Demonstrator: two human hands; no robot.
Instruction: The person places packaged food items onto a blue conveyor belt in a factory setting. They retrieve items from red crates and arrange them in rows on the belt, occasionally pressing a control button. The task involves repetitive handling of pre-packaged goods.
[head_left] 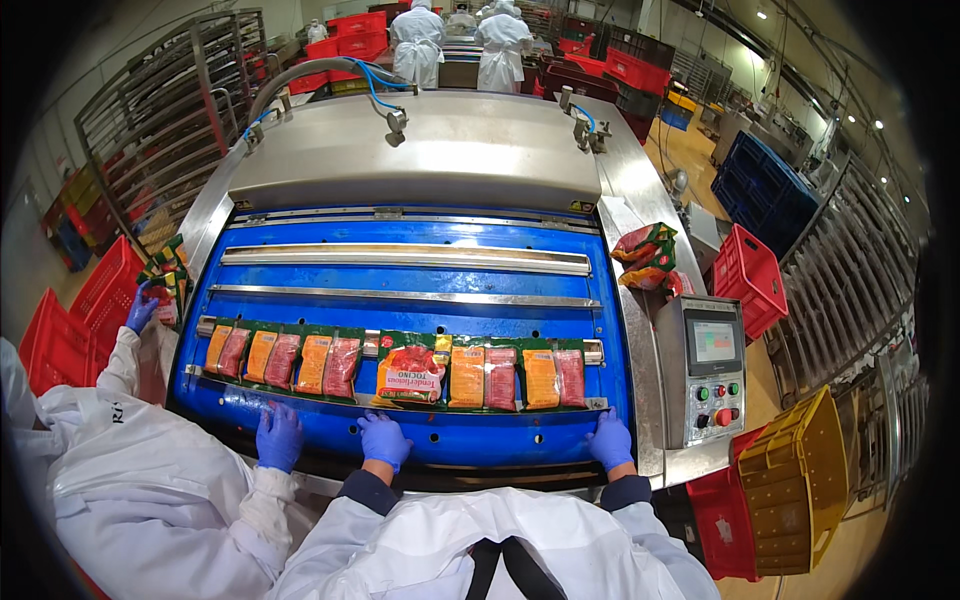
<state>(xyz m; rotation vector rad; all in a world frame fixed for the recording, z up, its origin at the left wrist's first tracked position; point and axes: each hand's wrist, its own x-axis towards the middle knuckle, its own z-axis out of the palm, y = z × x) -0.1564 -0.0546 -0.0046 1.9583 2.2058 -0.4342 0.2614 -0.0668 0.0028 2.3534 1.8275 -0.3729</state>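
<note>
Left hand [386, 441] and right hand [610, 440] both pretty flat, fingers out, on the smooth blue bed [485, 430]. Shiny, puffy packs [411, 375] lined up just ahead.

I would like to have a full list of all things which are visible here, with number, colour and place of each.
Bed: one, blue, centre
Row packets: six, green, orange and red, across the bed
Loose packets: several, same colours, either side of bed
Bars: at least two, silver, beyond the row
Lid: one, silver, behind bed
Panel: one, grey, right of bed
Red crates: several, red, both sides and back
Yellow crate: one, yellow, lower right
Blue crates: stack, blue, upper right
Racks: several, grey, both sides
Co-worker: one, white-clothed, left
Distant workers: at least two, white-clothed, top
Left hand: one, violet-blue gloved, bed's front edge
Right hand: one, violet-blue gloved, bed's front-right corner
Sleeves: two, white, lower edge
</note>
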